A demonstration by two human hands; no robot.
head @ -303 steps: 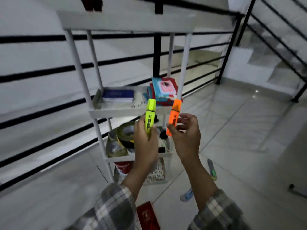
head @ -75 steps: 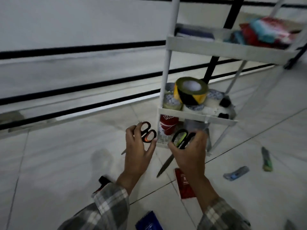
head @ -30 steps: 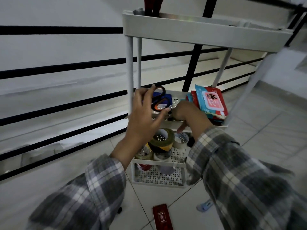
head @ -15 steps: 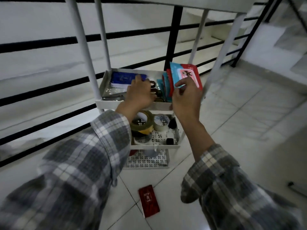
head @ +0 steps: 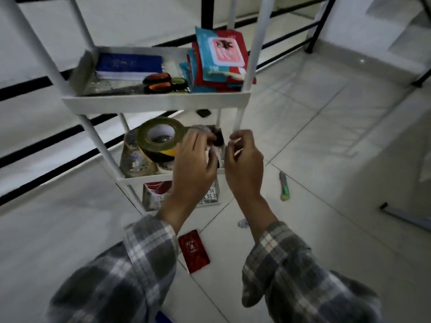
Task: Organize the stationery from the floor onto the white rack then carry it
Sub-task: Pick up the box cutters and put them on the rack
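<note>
Both scissors (head: pixel 163 83) now sitting on the white rack (head: pixel 154 101); left hand (head: pixel 196 164) and right hand (head: pixel 243 164) hanging loosely curled, empty, while red packet (head: pixel 193 254) and cutter (head: pixel 284 186) are still lying on the floor (head: pixel 326 136).

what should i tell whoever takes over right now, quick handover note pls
Left hand and right hand: both empty, in front of the white rack's tape shelf.
Placed: two scissors on the shelf with the blue notebook and packets; tape roll one shelf down.
Left on the floor: red booklet, green cutter, bluish item by the right wrist.
Then carry the rack.
</note>
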